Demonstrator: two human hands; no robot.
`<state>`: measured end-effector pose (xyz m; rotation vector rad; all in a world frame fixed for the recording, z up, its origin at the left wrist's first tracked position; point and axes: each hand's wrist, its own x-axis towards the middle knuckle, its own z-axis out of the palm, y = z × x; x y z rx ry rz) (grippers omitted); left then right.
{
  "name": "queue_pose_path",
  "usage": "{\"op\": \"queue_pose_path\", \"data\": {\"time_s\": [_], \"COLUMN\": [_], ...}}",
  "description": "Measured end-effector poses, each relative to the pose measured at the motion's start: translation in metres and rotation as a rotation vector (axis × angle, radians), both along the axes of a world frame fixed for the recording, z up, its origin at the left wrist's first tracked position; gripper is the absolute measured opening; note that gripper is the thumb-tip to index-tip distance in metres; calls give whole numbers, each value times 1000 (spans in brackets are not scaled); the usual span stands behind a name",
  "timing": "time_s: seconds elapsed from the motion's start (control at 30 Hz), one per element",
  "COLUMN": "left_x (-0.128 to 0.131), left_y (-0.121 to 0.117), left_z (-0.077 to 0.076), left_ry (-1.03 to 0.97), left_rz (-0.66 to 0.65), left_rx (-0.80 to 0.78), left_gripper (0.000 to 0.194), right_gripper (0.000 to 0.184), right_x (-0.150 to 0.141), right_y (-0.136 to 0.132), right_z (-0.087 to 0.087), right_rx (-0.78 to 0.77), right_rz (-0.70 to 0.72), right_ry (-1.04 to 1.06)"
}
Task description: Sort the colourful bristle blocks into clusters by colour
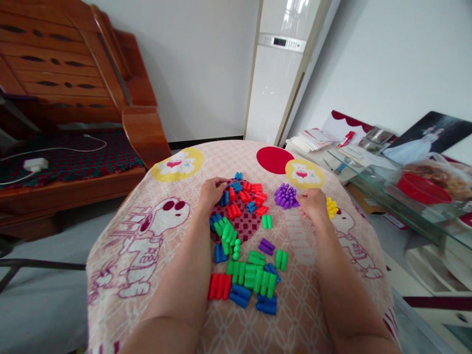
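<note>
My left hand (213,191) is at the left edge of a pile of plastic toy blocks, its fingers curled together above a blue block (224,198). Whatever they may pinch is hidden. My right hand (312,202) is closed at the right side of a cluster of purple blocks (285,196), with a purple block (296,203) at its fingertips. Partly behind that hand are yellow blocks (332,207). Red blocks (233,211) lie between the hands. Nearer me are several green blocks (236,270), blue blocks (240,295) and a single purple block (266,247).
The blocks lie on a round table with a patterned cloth (295,314). At the right stands a glass shelf (391,189) bearing a red bowl (424,189), papers (313,139) and a photo. A wooden bench (143,132) is on the left, a tall white cabinet unit (275,93) behind.
</note>
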<state>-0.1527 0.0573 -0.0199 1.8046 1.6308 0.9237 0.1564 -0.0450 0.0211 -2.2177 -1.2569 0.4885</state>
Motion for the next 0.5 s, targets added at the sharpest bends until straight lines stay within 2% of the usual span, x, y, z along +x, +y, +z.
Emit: {"op": "queue_pose_path", "data": {"time_s": [0.1, 0.2, 0.27, 0.3, 0.37, 0.43, 0.5], "left_x": [0, 1, 1, 1, 1, 1, 0], "left_y": [0, -1, -1, -1, -2, -2, -2], "left_z": [0, 1, 2, 2, 3, 4, 4], "left_ry": [-11, -4, 3, 5, 5, 5, 4], "left_rz": [-9, -10, -7, -4, 1, 3, 0], "left_rx": [1, 7, 5, 4, -1, 0, 0], "left_gripper": [32, 32, 32, 31, 31, 31, 31], "right_gripper": [29, 28, 25, 24, 20, 14, 16], "right_x": [-6, -17, -29, -37, -56, -76, -95], "right_y": [-1, -7, -16, -22, -35, -47, -56], "right_z": [5, 24, 41, 49, 60, 62, 58], "right_rx": [-32, 21, 61, 52, -38, -156, -253], "right_rz": [23, 67, 165, 265, 560, 824, 980], "right_ry": [-43, -330, -519, -544, -516, -497, -542]}}
